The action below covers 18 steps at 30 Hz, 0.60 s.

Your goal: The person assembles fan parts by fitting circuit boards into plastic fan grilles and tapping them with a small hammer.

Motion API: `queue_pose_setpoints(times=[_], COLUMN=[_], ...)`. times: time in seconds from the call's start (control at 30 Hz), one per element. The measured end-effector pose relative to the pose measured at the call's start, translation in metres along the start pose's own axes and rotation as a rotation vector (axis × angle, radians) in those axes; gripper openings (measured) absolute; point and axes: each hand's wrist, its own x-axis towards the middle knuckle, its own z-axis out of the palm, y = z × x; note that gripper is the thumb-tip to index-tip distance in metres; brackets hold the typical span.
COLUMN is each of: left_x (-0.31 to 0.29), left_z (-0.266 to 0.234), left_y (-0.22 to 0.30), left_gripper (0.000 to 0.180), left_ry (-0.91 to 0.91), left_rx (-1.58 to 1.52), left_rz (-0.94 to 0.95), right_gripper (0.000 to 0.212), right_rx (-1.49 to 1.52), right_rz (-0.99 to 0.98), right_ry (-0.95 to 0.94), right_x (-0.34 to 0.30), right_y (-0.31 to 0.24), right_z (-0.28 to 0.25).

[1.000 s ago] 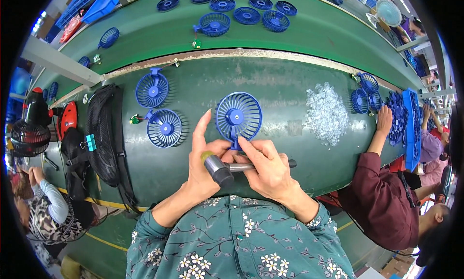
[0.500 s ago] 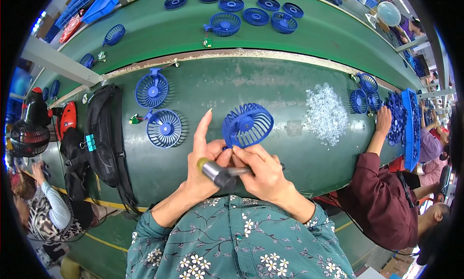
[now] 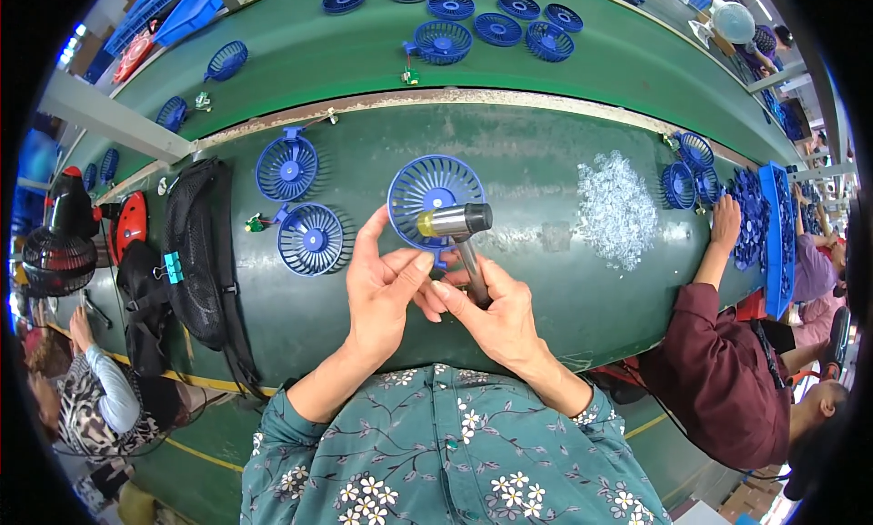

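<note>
Over the workbench, my left hand (image 3: pixel 377 298) grips the lower edge of a round blue fan grille (image 3: pixel 435 181), thumb and fingers closed near its tab. The grille is tipped up with its slatted face and central hub showing. My right hand (image 3: pixel 498 318) is closed around the handle of a small hammer (image 3: pixel 455 220). The hammer's metal head has a yellow face and a black face, and it covers part of the grille's lower half. In this view I cannot tell whether the yellow face touches the grille. My right fingertips lie close to the left ones, below the tab.
Two blue grilles (image 3: pixel 311 240) lie left on the green bench, one by a small green circuit board (image 3: pixel 257 222). Clear small pieces (image 3: pixel 617 211) are heaped at right. Beyond runs a green conveyor (image 3: pixel 364 61) carrying grilles. A black mesh bag (image 3: pixel 193 252) lies left; a co-worker's arm (image 3: pixel 709 261) reaches in right.
The grille has turned more upright and shifted slightly left. The hammer has swung up from below the hands to in front of it. Grilles on the conveyor have moved right.
</note>
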Motion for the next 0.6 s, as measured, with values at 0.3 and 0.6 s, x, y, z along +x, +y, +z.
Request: queue_pose_setpoints(times=[0.3,0.6], left_x=[0.002,0.005], left_z=[-0.005,-0.007], left_y=[0.004,0.003], left_gripper=[0.066,0.065], left_ry=[0.003,-0.03], left_rx=[0.194,0.183], left_rz=[0.07,-0.038], right_gripper=[0.027,0.019], right_rx=[-0.479,-0.282], right_rz=[-0.322,-0.028], right_ry=[0.073,-0.009], right_x=[0.002,0.003], right_y=[0.001,-0.011], right_z=[-0.009,-0.02])
